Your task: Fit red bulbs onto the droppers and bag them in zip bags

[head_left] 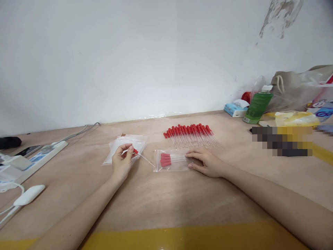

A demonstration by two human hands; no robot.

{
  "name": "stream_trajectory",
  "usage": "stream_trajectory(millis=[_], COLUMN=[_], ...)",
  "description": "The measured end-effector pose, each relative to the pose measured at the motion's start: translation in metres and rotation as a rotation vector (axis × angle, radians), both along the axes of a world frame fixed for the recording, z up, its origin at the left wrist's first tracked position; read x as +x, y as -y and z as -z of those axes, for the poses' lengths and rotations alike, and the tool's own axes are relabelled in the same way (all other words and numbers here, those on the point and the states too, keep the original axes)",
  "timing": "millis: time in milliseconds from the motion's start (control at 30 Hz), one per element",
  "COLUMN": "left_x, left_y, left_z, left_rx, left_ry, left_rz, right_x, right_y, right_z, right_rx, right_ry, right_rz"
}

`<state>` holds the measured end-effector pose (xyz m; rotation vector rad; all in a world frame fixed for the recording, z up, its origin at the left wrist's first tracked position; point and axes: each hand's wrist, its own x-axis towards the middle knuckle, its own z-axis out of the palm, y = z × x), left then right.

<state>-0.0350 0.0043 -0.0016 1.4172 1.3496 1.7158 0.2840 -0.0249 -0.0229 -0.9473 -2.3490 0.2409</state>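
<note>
My left hand (123, 160) pinches a dropper (135, 151) by its red rubber bulb, its thin clear tube slanting down to the right. The tube's tip lies at the left end of a clear zip bag (179, 168); whether it is inside I cannot tell. Several droppers with red bulbs (165, 159) lie side by side in that bag. My right hand (205, 162) grips the bag's right end, thumb and fingers closed over the plastic. Behind the bag, a row of loose red-bulbed droppers (191, 133) lies on the table. A stack of flat zip bags (111, 152) sits partly behind my left hand.
A white power strip (41, 161) with plugs and cables lies on the left, near a white adapter (30, 195). At the back right stand a tissue pack (235, 109), a green bottle (258, 106) and bags. Yellow tape (166, 239) runs along the front edge.
</note>
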Motion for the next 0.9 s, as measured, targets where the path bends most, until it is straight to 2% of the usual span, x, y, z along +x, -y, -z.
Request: stream_trajectory(millis=[300, 467, 733, 900], left_x=[-0.005, -0.001, 0.004, -0.014], left_y=[0.001, 0.002, 0.019, 0.027], left_z=[0.000, 0.000, -0.002, -0.009], left_rx=[0.067, 0.078, -0.082, -0.219], left_ry=[-0.061, -0.059, -0.158, -0.395], left_rz=[-0.035, -0.007, 0.145, 0.458], right_x=[0.000, 0.000, -0.001, -0.001], right_y=[0.000, 0.000, 0.000, 0.000], right_z=[-0.002, -0.001, 0.000, -0.001], right_rx=[-0.003, -0.004, -0.001, -0.001], right_ry=[0.004, 0.007, 0.005, -0.002], right_rz=[-0.008, 0.003, 0.004, 0.001])
